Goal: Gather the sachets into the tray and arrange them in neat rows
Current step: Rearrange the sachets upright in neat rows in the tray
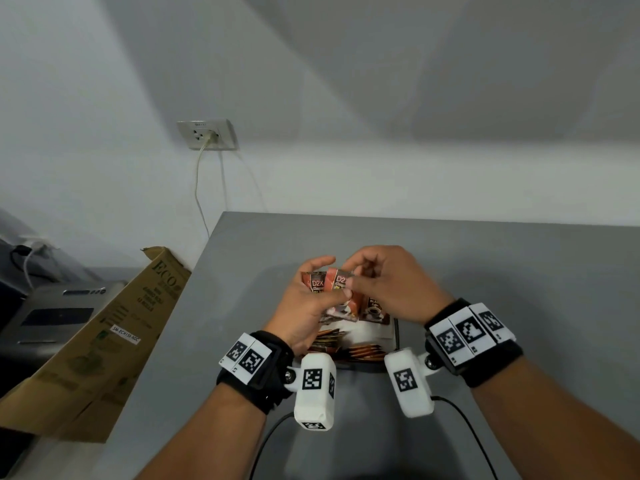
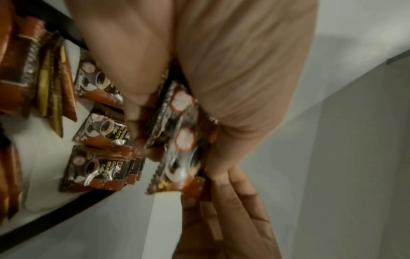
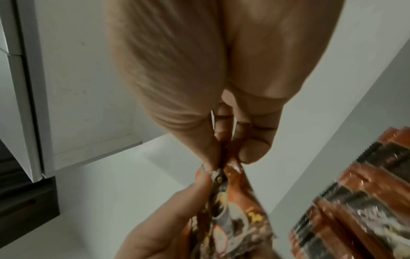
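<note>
Grey table (image 1: pixel 519 271) by white wall; both hands' grip pinches sachets (image 1: pixel 327 282) above tray (image 1: pixel 394 336).

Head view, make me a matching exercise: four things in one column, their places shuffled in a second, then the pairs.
1. glossy orange coffee sachets
2. black-rimmed white tray
3. brown cardboard box
4. white wall socket

A. on the wall
B. leaning left of the grey table
C. held between left hand and right hand
D. on the table, under the hands

Pairs: 1-C, 2-D, 3-B, 4-A
</note>
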Tool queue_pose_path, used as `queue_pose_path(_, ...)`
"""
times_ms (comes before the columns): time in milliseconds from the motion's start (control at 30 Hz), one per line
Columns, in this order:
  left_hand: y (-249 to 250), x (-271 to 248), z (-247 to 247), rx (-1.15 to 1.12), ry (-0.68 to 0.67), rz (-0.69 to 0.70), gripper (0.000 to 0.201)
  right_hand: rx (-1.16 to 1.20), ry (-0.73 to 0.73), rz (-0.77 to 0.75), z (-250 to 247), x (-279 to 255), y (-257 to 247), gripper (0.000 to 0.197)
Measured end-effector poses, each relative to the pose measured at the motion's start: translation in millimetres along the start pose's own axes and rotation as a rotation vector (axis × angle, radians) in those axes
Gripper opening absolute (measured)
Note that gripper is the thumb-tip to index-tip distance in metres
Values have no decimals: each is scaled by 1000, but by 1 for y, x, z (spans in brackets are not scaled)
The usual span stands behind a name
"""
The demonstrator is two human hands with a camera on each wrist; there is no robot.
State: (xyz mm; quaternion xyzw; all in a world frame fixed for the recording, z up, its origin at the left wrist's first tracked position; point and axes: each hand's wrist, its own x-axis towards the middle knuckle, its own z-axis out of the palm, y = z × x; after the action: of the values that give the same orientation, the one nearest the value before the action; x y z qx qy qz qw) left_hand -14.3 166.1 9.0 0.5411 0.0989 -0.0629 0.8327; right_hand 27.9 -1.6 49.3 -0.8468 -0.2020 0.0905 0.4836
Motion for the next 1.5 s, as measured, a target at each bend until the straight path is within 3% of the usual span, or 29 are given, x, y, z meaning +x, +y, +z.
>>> queue_pose_path(133, 0, 4, -15, -20, 186, -22, 40, -207, 132, 71, -20, 10, 22, 20)
queue_pose_path(200, 0, 6, -24, -18, 240, -33, 35, -304, 99, 145, -23, 12, 39, 19)
queue_pose_path(367, -3, 5, -32, 90, 231, -50, 31, -482, -125, 202, 0, 13, 72, 21)
queue_pose_path(733, -10, 1, -39, 212, 203, -102, 31, -626, -122, 232, 11, 18, 96, 25)
queue_pose_path(1100, -9, -1, -31, 196, 199, -125, 28, -708, -121, 123, 10, 19, 99, 22)
queue_pose_path(1267, -10, -1, -36, 207, 222, -128, 29, -646, 17, -23, 12, 13, 97, 18)
queue_pose_path(1367, -10, -2, -36, 219, 225, -131, 27, -693, -156, -123, 25, 4, 88, 19)
queue_pose_path(1500, -9, -3, -32, 243, 218, -127, 26, -871, -331, -111, 42, 1, 89, 34)
